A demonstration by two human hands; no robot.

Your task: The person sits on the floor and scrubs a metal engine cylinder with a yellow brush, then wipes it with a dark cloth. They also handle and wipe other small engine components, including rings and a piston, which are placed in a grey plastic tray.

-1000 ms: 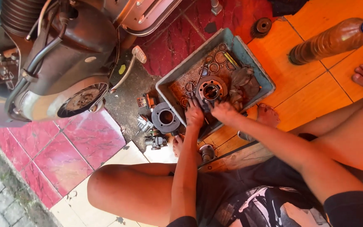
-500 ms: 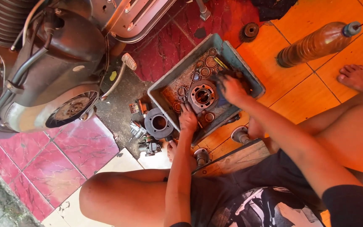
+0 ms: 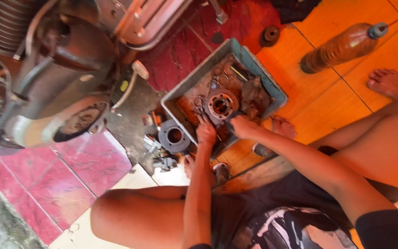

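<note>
**Both hands set in a grey tray of oily engine parts**

A grey plastic tray [image 3: 186, 90] is seen on the tiled floor [image 3: 328, 99], filled with greasy metal parts. A round, finned cylinder part [image 3: 221, 104] lies at its middle. The left hand [image 3: 205, 133] is placed at the tray's near edge, fingers curled over small parts beside the cylinder. The right hand [image 3: 241, 126] is pressed against the cylinder's lower side. A second ring-shaped part [image 3: 174, 136] rests on the floor just outside the tray. A brown bottle [image 3: 342, 47] lies well apart on orange tiles. A scooter engine [image 3: 56, 87] is seen to the left.
</note>
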